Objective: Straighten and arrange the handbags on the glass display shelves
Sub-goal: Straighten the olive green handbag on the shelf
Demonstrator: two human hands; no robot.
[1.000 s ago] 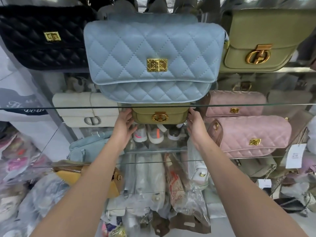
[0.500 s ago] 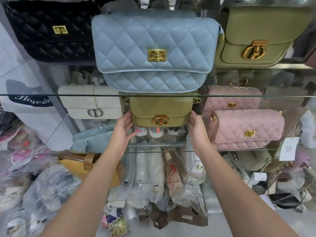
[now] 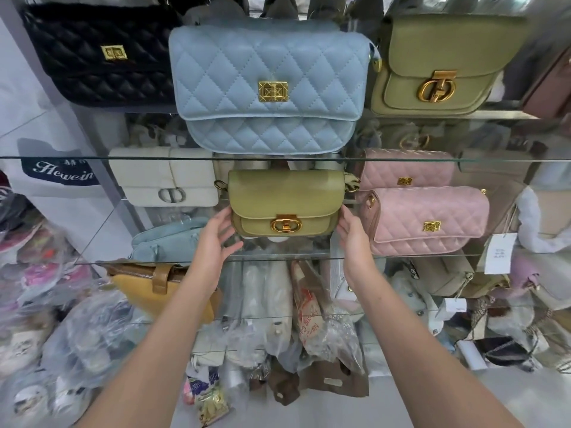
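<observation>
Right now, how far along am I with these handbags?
Done: black bag, blue bag and big olive bag stand facing front. In hand: left hand and right hand flank the small olive bag. To do: the front pink bag overlaps the rear pink bag; the yellow bag lies askew below.

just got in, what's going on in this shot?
A person is squaring up a small olive handbag on the middle glass shelf. The left hand and right hand flank it, open fingers against its lower sides. The bag stands upright, clasp facing out, between a cream bag and a pink quilted bag, below the blue quilted bag.
</observation>
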